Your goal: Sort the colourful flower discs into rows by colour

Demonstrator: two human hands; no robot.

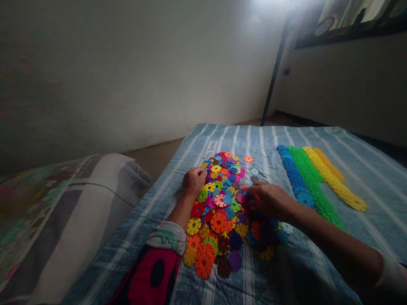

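A heap of flat, notched plastic discs (219,200) in many colours lies on the striped bedsheet in front of me. At its upper left edge is my left hand (194,180), fingers curled inward; what they hold, if anything, is hidden. My right hand (270,200) reaches over the heap's right side, its fingers bent down among the discs in shadow, so I cannot make out what is in them. A single orange disc (248,159) lies apart at the heap's far end. Beside my right wrist a pale disc (286,228) rests on the sheet.
To the right, overlapping discs form a blue row (291,173), a green row (310,182), a yellow row (335,180) and a shorter orange row (330,164). The striped bedsheet (378,190) lies beneath. Folded grey-and-white cloth (104,190) is at left; a dark pole (274,80) stands behind.
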